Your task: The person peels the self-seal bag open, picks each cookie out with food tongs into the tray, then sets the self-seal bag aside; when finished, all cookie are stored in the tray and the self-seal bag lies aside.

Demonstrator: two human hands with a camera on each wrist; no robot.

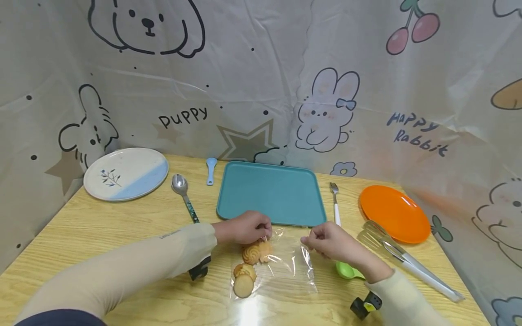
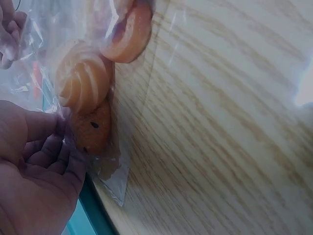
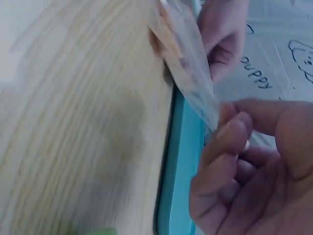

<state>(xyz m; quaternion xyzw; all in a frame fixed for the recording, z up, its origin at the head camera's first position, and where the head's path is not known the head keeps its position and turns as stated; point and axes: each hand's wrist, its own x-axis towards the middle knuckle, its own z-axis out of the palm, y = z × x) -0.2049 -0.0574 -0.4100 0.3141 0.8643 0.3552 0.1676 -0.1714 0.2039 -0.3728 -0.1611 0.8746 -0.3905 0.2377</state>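
Note:
A clear plastic bag [image 1: 287,276] is stretched between my hands in front of the teal tray. Several cookies lie towards its left side: a swirled one [image 1: 251,254] above and a plain round one [image 1: 243,286] below. My left hand [image 1: 249,227] pinches the bag's upper edge beside the cookies; in the left wrist view its thumb and fingers [image 2: 46,152] bunch the film next to a cookie with dark specks [image 2: 93,129]. With thumb and forefinger, my right hand [image 1: 336,244] pinches the bag's far right corner, seen as a pointed tip in the right wrist view.
Behind the bag lies the teal tray [image 1: 271,192], with a small blue spoon [image 1: 210,171] at its left and a fork [image 1: 335,203] at its right. A metal spoon [image 1: 185,194] and a white-blue plate [image 1: 126,174] lie left. Rightward are a green spoon [image 1: 346,270], tongs [image 1: 412,262] and an orange plate [image 1: 394,213].

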